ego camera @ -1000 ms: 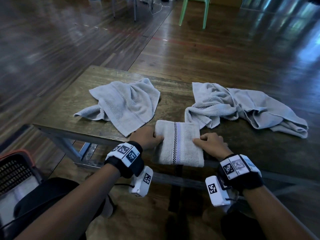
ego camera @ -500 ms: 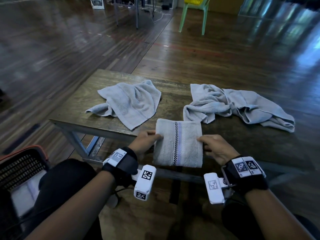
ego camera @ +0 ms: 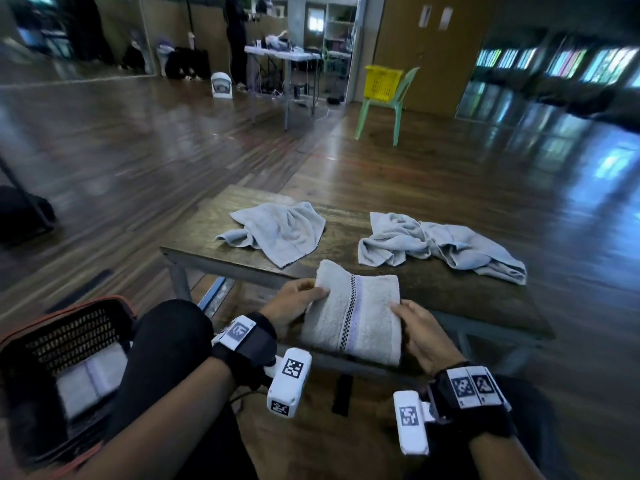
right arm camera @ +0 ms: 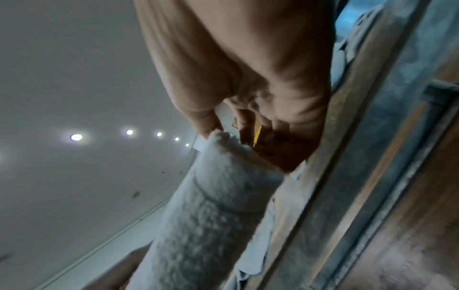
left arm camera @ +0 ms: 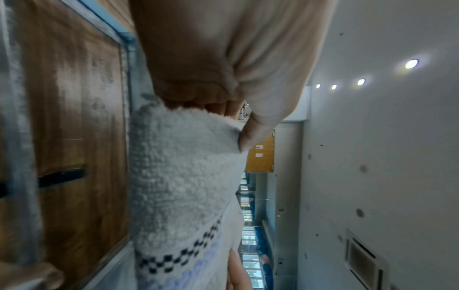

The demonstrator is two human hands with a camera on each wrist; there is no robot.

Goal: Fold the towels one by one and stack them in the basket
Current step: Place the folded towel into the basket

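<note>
At the far left, down by our knee, we see the basket, dark mesh with a reddish rim, and a folded towel lying flat inside it. Moving right, our left hand grips the left edge of the folded towel with the checked stripe; in the left wrist view the thumb lies on top of the cloth and the curled fingers go under it, so the hand is closed on the fabric. This towel sits over the near edge of the table, its far end raised a little and its near end reaching past the edge. Beyond it on the table, to the left, lies a crumpled pale towel, apart from the one we hold. Farther right lies a second crumpled towel, longer, spread toward the right end of the table. Our right hand holds the right edge of the striped towel, thumb on top and fingers beneath, as the right wrist view shows, pinching the thick folded edge. In the far room stands a green chair with a yellow basket on its seat.
</note>
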